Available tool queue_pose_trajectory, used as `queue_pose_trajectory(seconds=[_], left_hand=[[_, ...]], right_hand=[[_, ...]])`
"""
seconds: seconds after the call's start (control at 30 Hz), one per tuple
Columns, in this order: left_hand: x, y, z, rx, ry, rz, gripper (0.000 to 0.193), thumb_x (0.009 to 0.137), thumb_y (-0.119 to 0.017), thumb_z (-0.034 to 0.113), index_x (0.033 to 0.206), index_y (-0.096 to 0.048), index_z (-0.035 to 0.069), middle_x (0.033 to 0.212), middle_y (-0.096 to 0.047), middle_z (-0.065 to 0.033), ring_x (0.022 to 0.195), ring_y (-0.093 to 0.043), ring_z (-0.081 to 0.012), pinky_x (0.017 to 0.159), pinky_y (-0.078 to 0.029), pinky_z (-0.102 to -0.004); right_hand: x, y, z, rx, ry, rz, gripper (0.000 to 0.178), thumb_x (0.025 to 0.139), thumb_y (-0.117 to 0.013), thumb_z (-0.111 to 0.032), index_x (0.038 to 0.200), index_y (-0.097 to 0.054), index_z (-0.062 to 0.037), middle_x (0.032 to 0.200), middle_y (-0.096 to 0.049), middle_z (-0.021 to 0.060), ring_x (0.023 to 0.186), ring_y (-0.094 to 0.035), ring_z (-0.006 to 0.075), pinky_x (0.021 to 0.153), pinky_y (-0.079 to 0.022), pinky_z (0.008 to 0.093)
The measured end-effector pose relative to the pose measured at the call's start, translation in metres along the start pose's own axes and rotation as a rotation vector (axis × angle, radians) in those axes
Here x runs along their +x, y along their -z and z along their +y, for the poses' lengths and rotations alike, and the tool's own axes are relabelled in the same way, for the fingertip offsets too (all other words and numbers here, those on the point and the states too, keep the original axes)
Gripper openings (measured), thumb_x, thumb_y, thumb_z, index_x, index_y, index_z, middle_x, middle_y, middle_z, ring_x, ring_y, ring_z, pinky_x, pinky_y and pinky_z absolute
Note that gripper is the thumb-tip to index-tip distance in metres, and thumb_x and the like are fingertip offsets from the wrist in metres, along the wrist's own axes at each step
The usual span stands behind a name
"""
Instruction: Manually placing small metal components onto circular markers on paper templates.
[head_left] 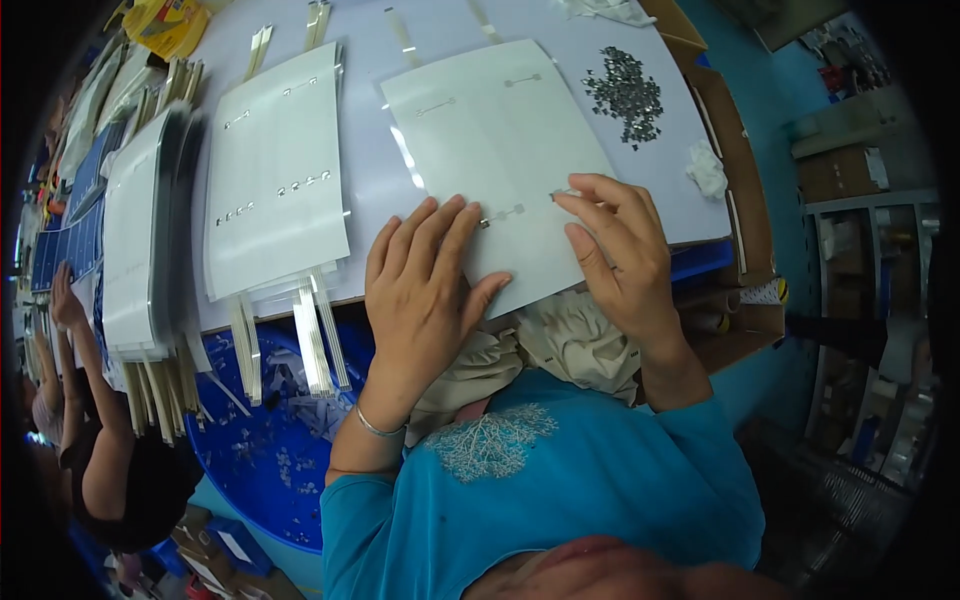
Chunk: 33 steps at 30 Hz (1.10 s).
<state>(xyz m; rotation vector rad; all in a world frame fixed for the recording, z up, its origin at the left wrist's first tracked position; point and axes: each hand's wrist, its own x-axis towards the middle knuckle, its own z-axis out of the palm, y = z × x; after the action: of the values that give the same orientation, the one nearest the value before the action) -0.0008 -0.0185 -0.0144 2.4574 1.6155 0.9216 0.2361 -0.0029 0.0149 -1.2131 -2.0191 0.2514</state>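
My left hand (420, 280) lies flat with its fingers stretched out over the lower left edge of a pale, thin sheet (490, 150). Printed on the sheet are grey pads joined by thin lines. Just past the left fingertips, a small dark metal square (485, 222) sits on one pad. My right hand (625, 245) is curled over the sheet's lower right part, with a small silvery piece (557, 196) at the index and middle fingertips. Its thumb stands apart from them. What lies under the right fingers is partly hidden.
Small metal squares (625, 95) lie heaped at the far right, near crumpled white scraps (706, 170). Stacked sheets (275, 175) with ribbon-like strips lie left, beside another stack (140, 230). A blue tub (260, 450) stands below the table edge. Another person's arm (95, 350) is far left.
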Motion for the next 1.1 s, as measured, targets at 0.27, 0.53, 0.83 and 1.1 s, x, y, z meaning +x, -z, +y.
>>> queue_pose_trajectory(seconds=[0.27,0.53,0.83,1.1], left_hand=[[-0.003,-0.002,-0.003,-0.057,0.032,0.030,0.082,0.085,-0.089,0.044,0.152,-0.059,0.008,0.147,-0.070,-0.0092,0.138,-0.064,-0.0332,0.120,-0.045,-0.0520],[-0.001,-0.001,-0.005,-0.051,0.031,0.026,0.078,0.085,-0.090,0.043,0.149,-0.061,0.009,0.147,-0.070,-0.0089,0.139,-0.064,-0.0326,0.121,-0.044,-0.0509],[-0.001,0.001,-0.003,-0.050,0.036,0.009,0.079,0.085,-0.090,0.043,0.150,-0.060,0.009,0.147,-0.070,-0.0089,0.139,-0.064,-0.0322,0.121,-0.044,-0.0511],[0.000,0.001,-0.001,-0.057,0.041,-0.017,0.081,0.085,-0.089,0.044,0.151,-0.059,0.009,0.147,-0.069,-0.0089,0.141,-0.063,-0.0321,0.123,-0.041,-0.0522]], right_hand=[[0.008,-0.024,-0.008,-0.094,0.154,-0.084,0.029,0.095,-0.078,-0.004,0.123,-0.078,0.0015,0.135,-0.070,0.0171,0.117,-0.067,0.0359,0.097,-0.056,0.0460],[0.010,-0.032,-0.015,-0.180,0.181,-0.149,0.031,0.094,-0.080,-0.007,0.125,-0.077,0.0011,0.136,-0.070,0.0152,0.121,-0.067,0.0351,0.100,-0.053,0.0455],[0.011,-0.032,-0.003,-0.143,0.210,-0.095,0.030,0.093,-0.082,-0.011,0.121,-0.080,-0.0005,0.136,-0.071,0.0156,0.124,-0.067,0.0364,0.103,-0.053,0.0474],[0.002,-0.007,0.005,0.085,0.187,-0.131,0.026,0.092,-0.083,-0.008,0.118,-0.081,-0.0006,0.130,-0.074,0.0164,0.124,-0.068,0.0373,0.102,-0.055,0.0482]])
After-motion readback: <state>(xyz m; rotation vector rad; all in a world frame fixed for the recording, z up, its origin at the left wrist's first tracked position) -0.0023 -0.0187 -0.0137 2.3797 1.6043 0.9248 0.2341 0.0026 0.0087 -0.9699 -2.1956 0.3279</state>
